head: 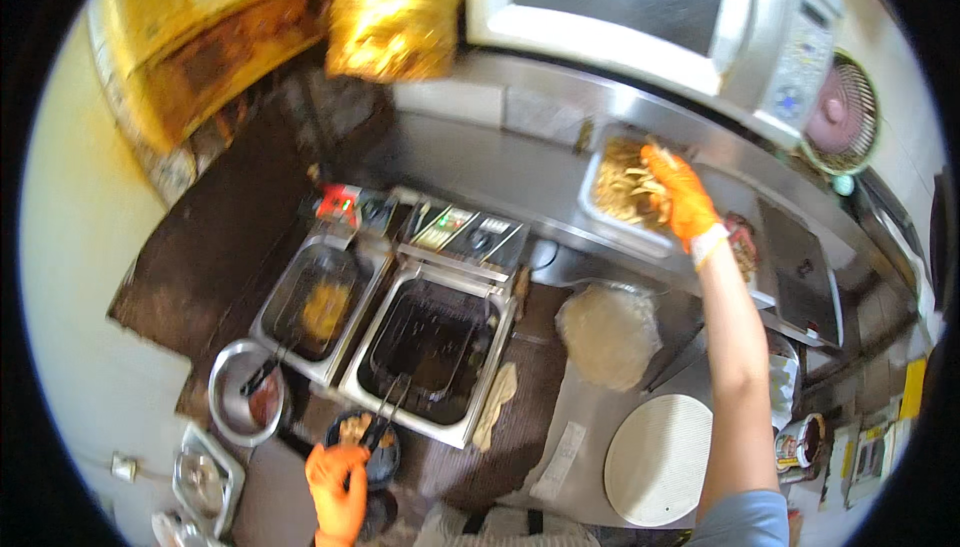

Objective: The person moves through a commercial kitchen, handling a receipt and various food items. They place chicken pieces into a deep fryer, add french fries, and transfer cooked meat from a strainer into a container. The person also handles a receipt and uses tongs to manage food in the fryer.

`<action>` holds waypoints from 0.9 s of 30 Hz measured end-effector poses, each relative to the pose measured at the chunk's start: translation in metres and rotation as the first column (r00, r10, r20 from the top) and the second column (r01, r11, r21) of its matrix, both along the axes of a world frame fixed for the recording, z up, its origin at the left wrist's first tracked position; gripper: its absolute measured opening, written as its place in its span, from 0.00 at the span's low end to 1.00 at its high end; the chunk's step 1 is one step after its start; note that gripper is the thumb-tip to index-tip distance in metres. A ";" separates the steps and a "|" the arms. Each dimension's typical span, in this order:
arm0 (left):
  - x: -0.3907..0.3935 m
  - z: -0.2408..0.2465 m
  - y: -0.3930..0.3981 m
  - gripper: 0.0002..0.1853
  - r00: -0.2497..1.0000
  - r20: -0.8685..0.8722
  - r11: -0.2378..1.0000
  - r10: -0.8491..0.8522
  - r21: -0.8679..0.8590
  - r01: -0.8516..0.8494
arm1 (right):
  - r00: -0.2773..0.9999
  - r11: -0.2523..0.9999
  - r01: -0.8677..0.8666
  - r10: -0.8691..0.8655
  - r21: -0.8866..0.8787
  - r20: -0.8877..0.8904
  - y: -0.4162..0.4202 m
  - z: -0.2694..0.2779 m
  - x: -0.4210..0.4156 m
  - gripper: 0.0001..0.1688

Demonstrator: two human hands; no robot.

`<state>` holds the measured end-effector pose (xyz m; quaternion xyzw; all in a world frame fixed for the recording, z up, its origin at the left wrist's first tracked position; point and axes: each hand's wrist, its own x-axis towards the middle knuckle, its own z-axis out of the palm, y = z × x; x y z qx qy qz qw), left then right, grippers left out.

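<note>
My right hand [679,198], in an orange glove, reaches over a shelf tray of pale food strips [619,183]; its fingers are among the strips, and some seem to lie against them. At the lower left my left hand [337,476], gloved in orange too, grips the black handle of a fryer basket or utensil [379,427]. The handle crosses a dark bowl holding browned food pieces [356,427] and meets the near edge of a deep fryer with dark oil [431,352]. Yellow food [326,310] sits in the second fryer beside it.
A steel bowl [221,397] stands left of the fryers. Tongs or a cloth [496,404] lie at their right. A round white board [660,461] and a plastic bag of pale rounds [609,337] are on the counter. Above the shelf is a microwave oven [607,29]; a pink basket [840,115] hangs right.
</note>
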<state>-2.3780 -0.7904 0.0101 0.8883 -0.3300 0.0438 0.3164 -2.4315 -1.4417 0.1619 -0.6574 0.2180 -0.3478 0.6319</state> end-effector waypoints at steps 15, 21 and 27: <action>0.013 -0.061 -0.028 0.20 -0.060 -0.963 0.896 -0.264 -0.221 -0.385 | 0.817 0.836 -0.379 0.504 0.397 -0.280 0.307 -0.219 0.139 0.10; 0.009 -0.057 -0.020 0.21 -0.067 -0.945 0.878 -0.320 -0.270 -0.395 | 0.714 0.921 -0.383 0.245 -0.072 -0.656 0.312 -0.225 0.169 0.39; 0.020 -0.060 -0.010 0.21 -0.030 -0.927 0.844 -0.375 -0.328 -0.424 | 0.847 0.859 -0.448 0.318 -0.249 -0.427 0.296 -0.161 0.120 0.30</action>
